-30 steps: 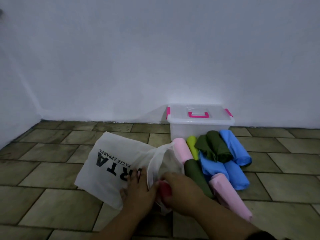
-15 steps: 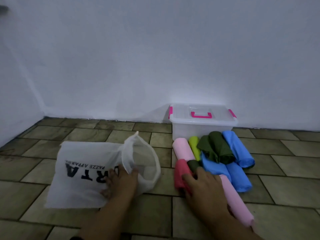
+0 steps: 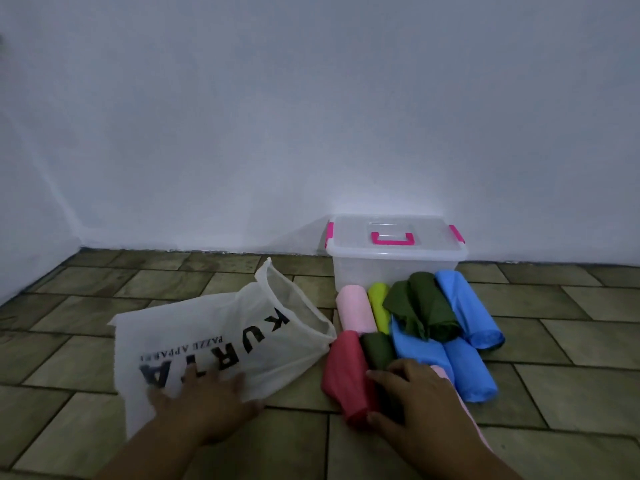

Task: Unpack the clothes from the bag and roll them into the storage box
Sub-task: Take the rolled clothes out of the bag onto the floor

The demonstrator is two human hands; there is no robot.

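Observation:
A white cloth bag (image 3: 221, 341) with black lettering lies slack on the tiled floor, its mouth open toward the right. My left hand (image 3: 207, 403) rests flat on the bag's near edge. Rolled clothes lie in front of the clear storage box (image 3: 398, 268), whose lid with pink handle and latches is closed. Among them are a red roll (image 3: 343, 372), a dark green roll (image 3: 377, 349), a pink roll (image 3: 355, 308), a lime roll (image 3: 379, 303), three blue rolls (image 3: 467, 310) and a loose dark green garment (image 3: 422, 310). My right hand (image 3: 415, 400) lies over the rolls, its fingertips and thumb touching the red roll's side.
A pale wall rises right behind the box and along the left. Another pink roll (image 3: 441, 370) is mostly hidden under my right forearm. Bare brown floor tiles (image 3: 571, 393) stretch to the right of the clothes and in front of me.
My right hand drew the red roll out of the bag and set it down beside the dark green roll. My left hand pushed the bag aside and now lies flat on it.

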